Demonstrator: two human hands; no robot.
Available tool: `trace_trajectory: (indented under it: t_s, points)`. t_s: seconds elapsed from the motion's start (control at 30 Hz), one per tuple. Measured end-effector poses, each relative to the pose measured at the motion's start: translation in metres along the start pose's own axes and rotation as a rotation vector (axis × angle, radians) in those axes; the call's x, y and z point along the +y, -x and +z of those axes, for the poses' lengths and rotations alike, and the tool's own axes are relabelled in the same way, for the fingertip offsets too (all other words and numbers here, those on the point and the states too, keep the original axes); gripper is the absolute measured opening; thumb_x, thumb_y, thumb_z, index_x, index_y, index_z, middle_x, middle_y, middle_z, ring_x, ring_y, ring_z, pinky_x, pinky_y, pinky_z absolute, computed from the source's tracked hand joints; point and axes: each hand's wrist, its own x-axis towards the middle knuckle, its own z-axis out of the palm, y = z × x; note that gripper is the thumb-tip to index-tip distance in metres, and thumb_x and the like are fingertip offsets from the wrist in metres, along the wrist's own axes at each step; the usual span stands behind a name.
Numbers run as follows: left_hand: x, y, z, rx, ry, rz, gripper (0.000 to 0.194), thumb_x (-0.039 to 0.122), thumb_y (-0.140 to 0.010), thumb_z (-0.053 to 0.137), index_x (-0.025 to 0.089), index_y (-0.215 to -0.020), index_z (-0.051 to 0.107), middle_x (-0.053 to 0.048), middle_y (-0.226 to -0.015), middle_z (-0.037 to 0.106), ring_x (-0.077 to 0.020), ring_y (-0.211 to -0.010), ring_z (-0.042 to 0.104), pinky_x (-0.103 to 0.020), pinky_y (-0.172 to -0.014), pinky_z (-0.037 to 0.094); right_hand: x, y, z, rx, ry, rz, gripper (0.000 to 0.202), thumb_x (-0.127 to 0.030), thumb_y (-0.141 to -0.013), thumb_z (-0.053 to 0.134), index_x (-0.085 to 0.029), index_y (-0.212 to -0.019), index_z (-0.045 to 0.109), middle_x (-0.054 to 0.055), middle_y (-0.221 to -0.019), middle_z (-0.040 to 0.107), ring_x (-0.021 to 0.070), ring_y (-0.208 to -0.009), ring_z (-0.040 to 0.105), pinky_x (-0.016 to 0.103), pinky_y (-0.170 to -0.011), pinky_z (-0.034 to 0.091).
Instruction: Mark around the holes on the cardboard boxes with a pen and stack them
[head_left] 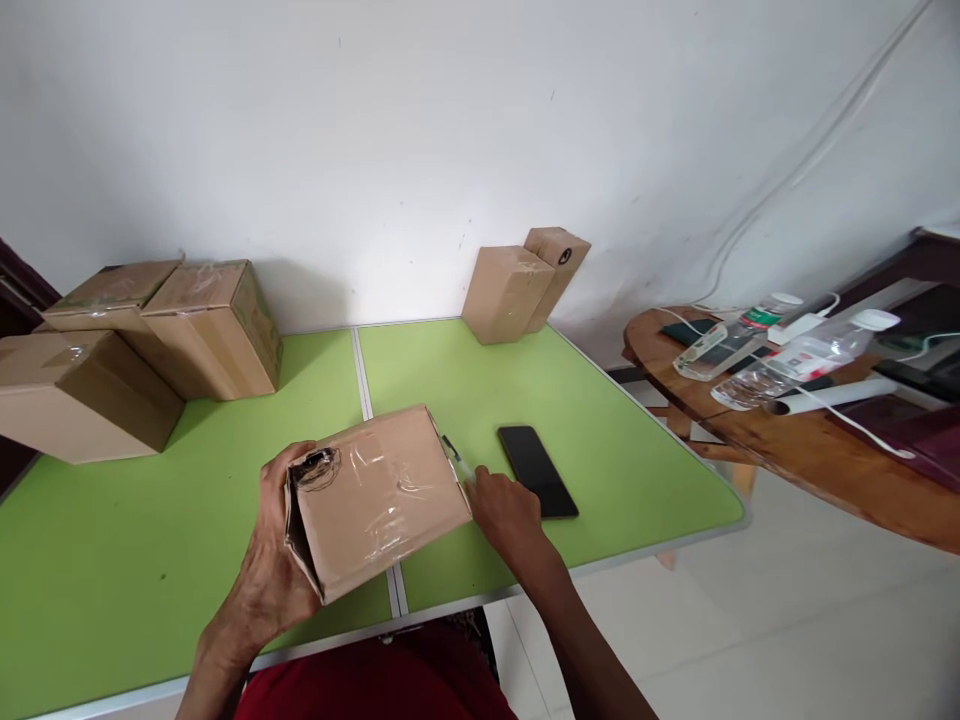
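A taped cardboard box [382, 495] with a black scribbled patch at its upper left corner is held above the green table [442, 375]. My left hand [279, 545] grips the box's left end, its fingers partly hidden behind it. At the box's right end my right hand [501, 508] is closed round a thin pen-like tool [459, 460], whose dark tip points up and left beside the box's edge. A black phone [538, 472] lies on the table just right of my right hand.
Several cardboard boxes [214, 325] stand at the back left. Two narrower boxes [506, 295] lean together near the wall. On the right, a round wooden table [750, 440] bears plastic bottles [814, 360], white cables and a tube.
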Motion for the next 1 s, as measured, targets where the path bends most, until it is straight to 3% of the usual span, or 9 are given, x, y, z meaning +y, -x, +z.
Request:
trace_trajectory:
  t_s: [0.13,0.23,0.3,0.37,0.5,0.6,0.7,0.87,1.0]
  points:
    - [0.001,0.002,0.004,0.004,-0.008,0.01,0.121,0.03,-0.072,0.086,0.025,-0.172,0.019,-0.021,-0.155,0.043,-0.0452,-0.141,0.051,-0.068,-0.117,0.05,-0.001,-0.012,-0.028,-0.198,0.367,0.189,0.03,-0.039,-0.102,0.077,-0.025,-0.079,0.063,0.003,-0.079,0.068,0.0205,-0.067,0.066,0.033,-0.061,0.051]
    - [0.006,0.003,0.004,-0.017,0.007,-0.005,0.119,0.03,-0.074,0.086,0.024,-0.171,0.018,-0.022,-0.155,0.042,-0.0453,-0.143,0.05,-0.067,-0.119,0.049,-0.002,-0.023,-0.052,-0.218,0.591,0.377,0.025,-0.043,-0.102,0.07,-0.018,-0.098,0.068,0.025,-0.11,0.073,0.0443,-0.105,0.073,0.049,-0.075,0.057]
    - [0.009,0.002,0.003,-0.032,0.021,-0.028,0.12,0.032,-0.074,0.088,0.025,-0.171,0.017,-0.021,-0.154,0.041,-0.0453,-0.143,0.049,-0.068,-0.12,0.048,0.0,-0.025,-0.063,-0.228,0.693,0.519,0.046,-0.049,-0.099,0.071,-0.005,-0.113,0.068,0.04,-0.125,0.066,0.059,-0.127,0.063,0.065,-0.088,0.057]
    - [0.012,0.001,0.003,-0.04,0.027,-0.037,0.121,0.035,-0.075,0.09,0.027,-0.17,0.017,-0.02,-0.153,0.041,-0.0454,-0.142,0.049,-0.069,-0.12,0.047,0.005,-0.026,-0.068,-0.268,0.729,0.636,0.062,-0.054,-0.095,0.073,0.003,-0.119,0.067,0.044,-0.128,0.064,0.0631,-0.133,0.058,0.073,-0.096,0.054]
    - [0.012,0.001,0.005,-0.047,0.035,-0.029,0.121,0.037,-0.075,0.091,0.028,-0.169,0.016,-0.02,-0.151,0.041,-0.0458,-0.141,0.05,-0.069,-0.119,0.048,0.018,-0.034,-0.071,-0.346,0.661,0.743,0.068,-0.053,-0.095,0.068,0.007,-0.128,0.065,0.044,-0.136,0.063,0.0589,-0.139,0.059,0.066,-0.105,0.055]
    - [0.011,0.003,0.007,-0.042,0.043,-0.046,0.12,0.036,-0.075,0.089,0.029,-0.17,0.015,-0.02,-0.154,0.039,-0.0472,-0.143,0.049,-0.071,-0.121,0.046,0.03,-0.045,-0.076,-0.37,0.548,0.814,0.079,-0.054,-0.082,0.079,0.009,-0.126,0.065,0.046,-0.128,0.068,0.0601,-0.129,0.067,0.065,-0.102,0.057]
    - [0.011,0.004,0.008,-0.03,0.05,-0.067,0.119,0.035,-0.074,0.088,0.03,-0.169,0.017,-0.02,-0.155,0.039,-0.0486,-0.145,0.048,-0.074,-0.121,0.044,0.039,-0.049,-0.085,-0.374,0.387,0.882,0.058,-0.053,-0.068,0.086,-0.007,-0.101,0.073,0.039,-0.11,0.077,0.0599,-0.115,0.074,0.066,-0.095,0.061]
    - [0.013,0.0,0.007,-0.032,0.053,-0.029,0.121,0.033,-0.071,0.088,0.028,-0.169,0.017,-0.019,-0.151,0.041,-0.0466,-0.14,0.051,-0.07,-0.118,0.049,0.041,-0.032,-0.094,-0.28,-0.07,0.987,0.047,-0.049,-0.058,0.089,-0.023,-0.092,0.069,0.018,-0.095,0.084,0.0414,-0.096,0.083,0.048,-0.075,0.072]
    - [0.013,-0.003,0.006,-0.034,0.038,-0.026,0.117,0.03,-0.072,0.084,0.028,-0.168,0.017,-0.019,-0.148,0.042,-0.0448,-0.136,0.053,-0.069,-0.115,0.05,0.025,-0.007,-0.094,-0.191,-0.413,1.005,0.052,-0.047,-0.059,0.092,-0.02,-0.099,0.072,0.014,-0.099,0.085,0.0337,-0.098,0.085,0.04,-0.089,0.073]
